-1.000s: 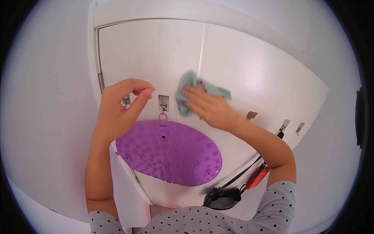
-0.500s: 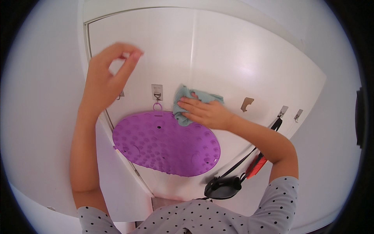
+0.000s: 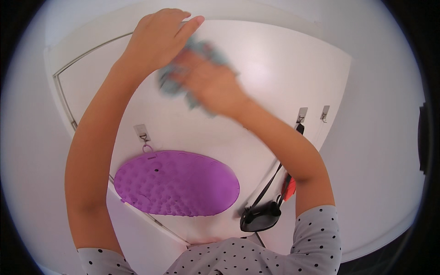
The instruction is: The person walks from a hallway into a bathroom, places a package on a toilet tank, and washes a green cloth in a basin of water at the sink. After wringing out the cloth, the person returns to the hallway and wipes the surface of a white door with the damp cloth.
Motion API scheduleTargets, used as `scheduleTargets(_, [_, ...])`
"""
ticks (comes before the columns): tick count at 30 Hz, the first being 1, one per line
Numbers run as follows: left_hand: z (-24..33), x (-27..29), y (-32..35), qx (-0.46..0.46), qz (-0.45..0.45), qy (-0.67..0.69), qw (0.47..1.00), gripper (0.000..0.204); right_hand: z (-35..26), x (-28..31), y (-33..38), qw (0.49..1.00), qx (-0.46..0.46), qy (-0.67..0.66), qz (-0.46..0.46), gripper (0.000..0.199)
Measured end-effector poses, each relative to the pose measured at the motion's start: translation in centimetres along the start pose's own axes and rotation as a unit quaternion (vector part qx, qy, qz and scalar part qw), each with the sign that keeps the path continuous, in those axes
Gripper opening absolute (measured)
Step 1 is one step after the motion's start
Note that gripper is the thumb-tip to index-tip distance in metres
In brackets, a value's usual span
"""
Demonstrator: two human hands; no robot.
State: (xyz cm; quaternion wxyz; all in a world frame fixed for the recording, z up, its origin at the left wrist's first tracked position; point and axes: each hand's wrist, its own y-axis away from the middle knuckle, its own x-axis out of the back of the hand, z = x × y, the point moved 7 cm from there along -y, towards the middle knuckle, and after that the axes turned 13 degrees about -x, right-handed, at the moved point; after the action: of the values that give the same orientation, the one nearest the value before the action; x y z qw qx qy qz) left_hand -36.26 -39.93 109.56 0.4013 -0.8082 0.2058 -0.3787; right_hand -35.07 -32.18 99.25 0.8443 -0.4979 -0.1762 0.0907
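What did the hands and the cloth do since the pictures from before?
The right hand slid the blue-green cloth up the white door, from beside the hooks to near the top, still gripping it. The left hand also rose and now rests by the cloth. The purple bumpy mat stayed hanging on its hook, and the black bag stayed put.

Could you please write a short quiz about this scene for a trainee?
1. True or false: the purple oval mat hangs from a wall hook on the white door.
2. What does the right hand press against the door?
A. a sponge
B. a blue-green cloth
C. a brush
3. What dark thing hangs low at the right, beside the mat?

Key:
1. True.
2. B; the hand is blurred.
3. A black bag on a strap; the left hand is up near the cloth.
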Motion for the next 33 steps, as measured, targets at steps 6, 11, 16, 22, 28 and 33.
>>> scheduleTargets(6, [0.1,-1.1,0.3,0.065,0.017,0.075,0.995,0.042,19.6,15.1,11.3,0.878,-0.359,0.179,0.261,0.031])
scheduleTargets(11, [0.0,-1.4,0.2,0.074,0.06,0.075,0.993,0.04,13.8,10.2,9.3,0.869,-0.335,0.191,0.311,0.043])
scheduleTargets(16, [-0.4,-1.5,0.4,0.052,0.117,0.072,0.989,0.039,-1.7,-0.5,5.7,1.0,0.003,0.013,-0.015,0.042])
scheduleTargets(22, [-0.1,-2.0,0.4,0.107,0.108,0.101,0.983,0.037,13.2,9.9,11.1,0.938,-0.238,0.188,0.168,0.036])
scheduleTargets(28, [0.1,-2.6,-0.1,0.103,0.14,0.058,0.983,0.033,13.3,8.8,13.6,0.869,-0.387,0.148,0.271,0.032])
scheduleTargets(33, [-0.6,-2.6,0.3,0.098,0.149,0.047,0.983,0.03,5.3,5.0,9.1,0.989,-0.139,0.053,0.014,0.038])
